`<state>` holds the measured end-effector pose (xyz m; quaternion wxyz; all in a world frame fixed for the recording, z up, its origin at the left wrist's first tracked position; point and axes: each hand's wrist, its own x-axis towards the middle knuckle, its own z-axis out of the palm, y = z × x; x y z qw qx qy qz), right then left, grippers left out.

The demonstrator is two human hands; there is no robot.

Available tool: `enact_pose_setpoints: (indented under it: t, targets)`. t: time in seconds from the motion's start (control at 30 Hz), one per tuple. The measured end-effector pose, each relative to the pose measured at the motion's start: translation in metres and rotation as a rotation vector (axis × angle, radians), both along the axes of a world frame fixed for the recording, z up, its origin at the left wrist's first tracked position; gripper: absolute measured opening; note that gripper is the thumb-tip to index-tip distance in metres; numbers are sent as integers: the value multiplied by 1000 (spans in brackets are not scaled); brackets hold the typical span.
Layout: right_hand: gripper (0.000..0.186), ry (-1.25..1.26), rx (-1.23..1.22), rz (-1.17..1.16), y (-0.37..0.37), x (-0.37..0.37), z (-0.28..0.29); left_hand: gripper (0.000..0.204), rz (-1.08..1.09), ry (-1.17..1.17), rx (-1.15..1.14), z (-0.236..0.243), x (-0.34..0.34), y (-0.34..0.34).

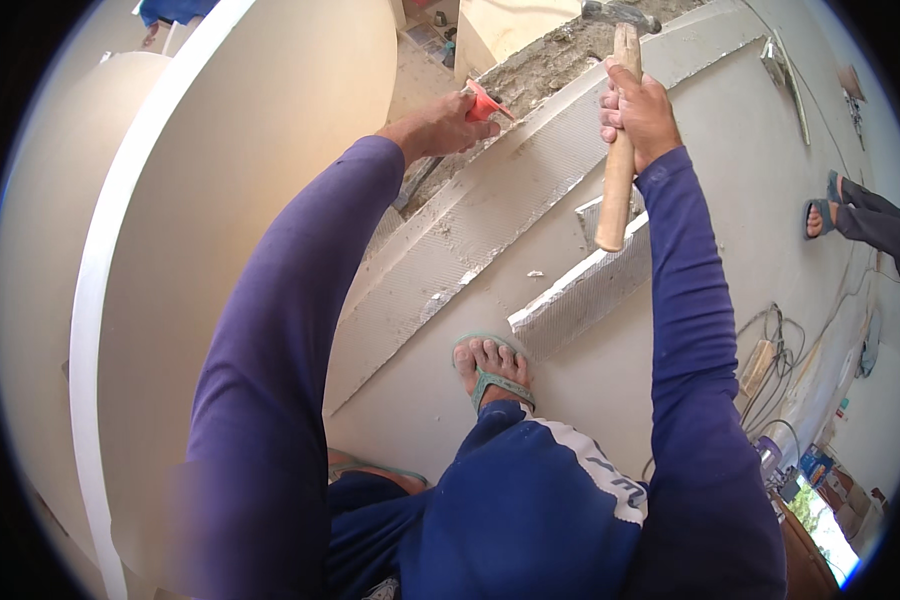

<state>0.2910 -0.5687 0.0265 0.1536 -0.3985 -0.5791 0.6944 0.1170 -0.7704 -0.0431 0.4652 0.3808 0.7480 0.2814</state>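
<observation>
My left hand (448, 125) is closed round a chisel with a red hand guard (487, 102), over the rough broken strip of rubble and mortar (545, 72). Below that hand a dark shaft shows in part; its tip I cannot make out. My right hand (638, 108) grips the wooden handle of a hammer (617, 195), its dark metal head (620, 16) raised at the top of the view. Beside the rubble runs a long pale ridged slab strip (510, 205), chipped along its edges.
A broken ridged slab piece (585, 290) lies near my sandalled foot (492, 370). A curved pale panel (240, 230) rises at the left. Another person's sandalled feet (822, 215) are at the right. Coiled cables (778, 350) lie on the floor at the right.
</observation>
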Motion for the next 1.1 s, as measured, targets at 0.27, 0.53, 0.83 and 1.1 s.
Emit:
enact_pose_setpoints:
  t: [0.27,0.53,0.83,1.1]
  targets:
    - [38,-242,103,381,9,-1,26,48,4,58,-34,-20,-5,-6]
    - [36,-474,79,700,-16,3,20,47,-5,44,8,-26,-8,-10]
    - [34,-471,38,711,-15,11,3,45,3,26,-11,-23,-5,-10]
    - [29,-363,-58,535,-45,19,-9,45,-16,45,-16,-14,-3,-6]
